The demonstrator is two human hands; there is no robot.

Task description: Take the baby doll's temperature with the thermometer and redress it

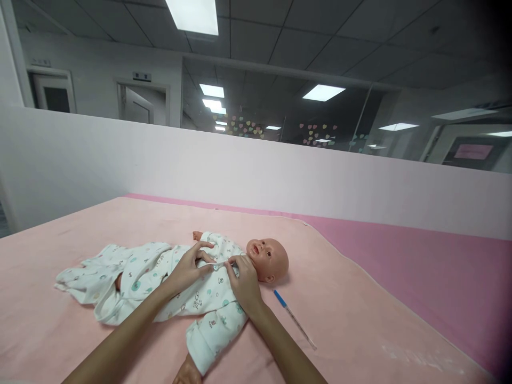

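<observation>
A baby doll [276, 260] lies on its back with its head to the right. It wears a white long-sleeved baby outfit [208, 296] printed with small green and black figures. My left hand [190, 269] rests over the doll's chest, its thumb and fingertips closed on the front edge of the outfit. Near the neckline, my right hand [245, 282] pinches the same edge, just below the doll's chin. A whitish bit of cloth edge spans the gap between my two hands. One doll arm points toward me, its hand [188, 373] showing beyond the cuff.
A pen-like stick [294, 317] with a blue end lies right of my right forearm. Underneath everything spreads a pale pink blanket [380, 320] over a darker pink surface [420, 256]. A low white partition [240, 165] closes off the far side.
</observation>
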